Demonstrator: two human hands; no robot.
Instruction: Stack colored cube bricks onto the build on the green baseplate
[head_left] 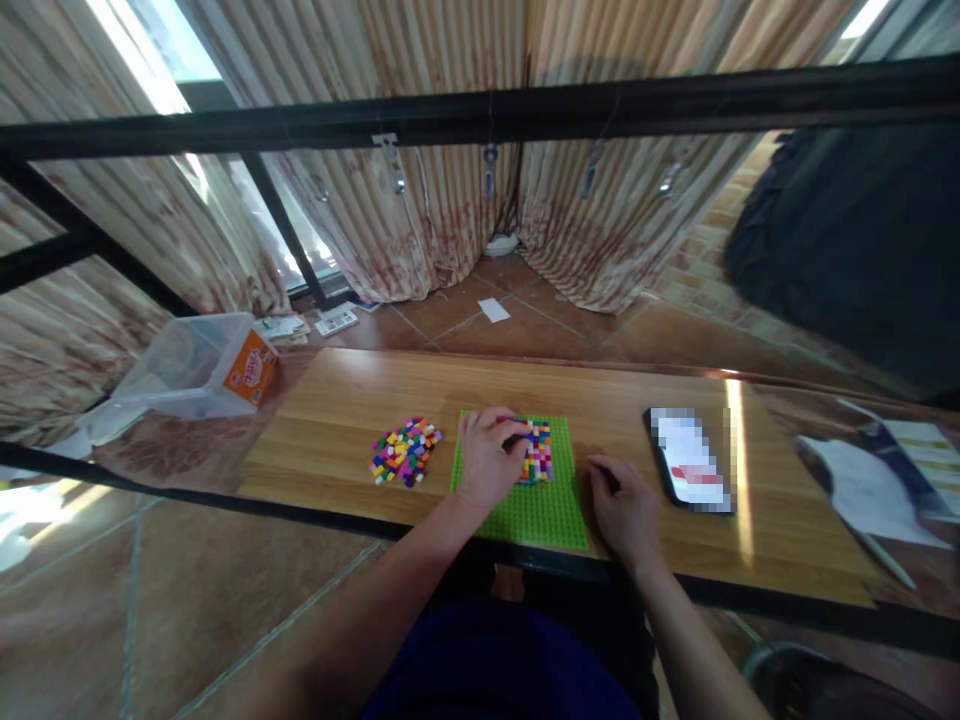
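Left hand (491, 455) at bricks (540, 452) | right hand (626, 508) by plate (536, 517) | fingers curled, grip unclear | bricks likely light, stiff; pinch sides

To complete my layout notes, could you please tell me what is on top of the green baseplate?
On the green baseplate sits a patch of small multicoloured bricks, with the left hand partly over it. Whatever lies beneath that hand is hidden.

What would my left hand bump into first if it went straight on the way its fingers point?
Probably the patch of coloured bricks on the green baseplate, right beside your left hand; I can't tell whether they already touch.
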